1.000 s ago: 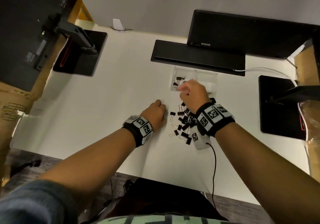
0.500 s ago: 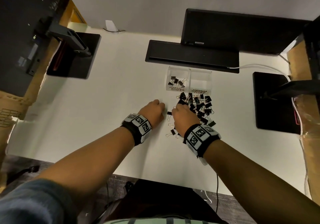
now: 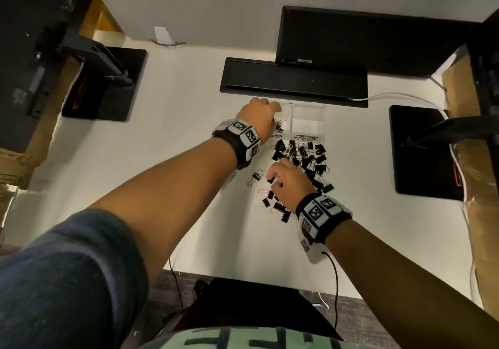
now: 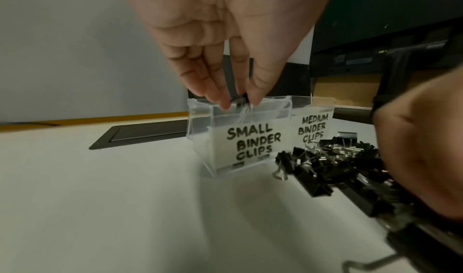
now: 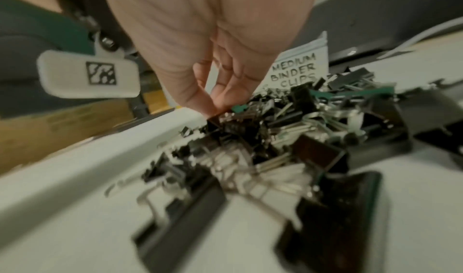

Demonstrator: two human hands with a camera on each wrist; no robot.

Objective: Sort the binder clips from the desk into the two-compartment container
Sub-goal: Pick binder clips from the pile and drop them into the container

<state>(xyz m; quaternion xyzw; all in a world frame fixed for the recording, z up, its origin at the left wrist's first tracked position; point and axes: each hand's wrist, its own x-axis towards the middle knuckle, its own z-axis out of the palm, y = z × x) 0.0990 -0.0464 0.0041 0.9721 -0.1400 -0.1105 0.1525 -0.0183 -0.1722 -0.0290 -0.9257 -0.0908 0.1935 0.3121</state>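
while the left hand (image 4: 225, 29) pinches a small black clip (image 4: 239, 101) over the clear box (image 4: 200, 138), the right hand (image 3: 290, 184) pinches another clip (image 5: 213, 121).

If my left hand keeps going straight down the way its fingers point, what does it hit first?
Probably the open small-clip compartment: the left hand pinches a small binder clip right at its rim.

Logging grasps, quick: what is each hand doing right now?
Left hand: pinches a small binder clip over the small compartment.
Right hand: fingers pinch a clip in the pile.
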